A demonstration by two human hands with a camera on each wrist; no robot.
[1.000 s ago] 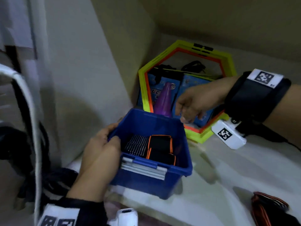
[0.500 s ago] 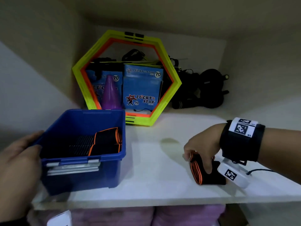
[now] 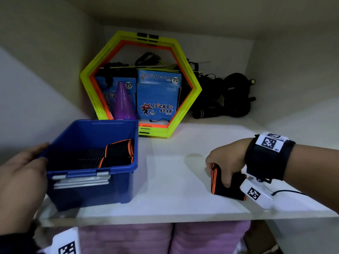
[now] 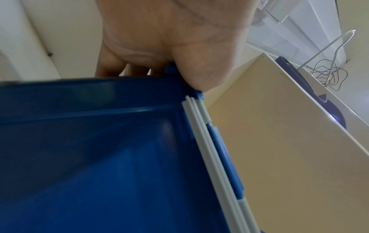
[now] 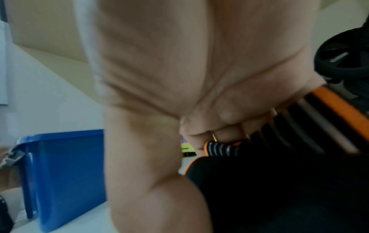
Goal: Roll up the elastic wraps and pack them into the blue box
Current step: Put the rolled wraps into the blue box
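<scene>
The blue box [image 3: 117, 187] stands at the left of the white shelf [image 3: 165, 180]. Inside it lie rolled black wraps with orange edges [image 3: 119, 153]. My left hand [image 3: 25, 173] grips the box's left rim, thumb over the corner; in the left wrist view the left hand [image 4: 173, 52] holds the blue box [image 4: 99, 157] from outside. On the right of the shelf my right hand [image 3: 225, 162] grips another black and orange wrap [image 3: 229, 187], fingers curled over its top. The right wrist view shows the fingers [image 5: 225, 132] round that wrap [image 5: 279, 181].
A yellow and orange hexagon frame [image 3: 141, 83] leans against the back wall with blue packets [image 3: 157, 96] and a purple cone [image 3: 122, 101] inside it. Black gear [image 3: 229, 96] lies at the back right. Purple cloth [image 3: 165, 237] fills the shelf below.
My right hand left the box, crossed to the right of the shelf and took hold of the loose wrap. The left hand stayed on the box's rim.
</scene>
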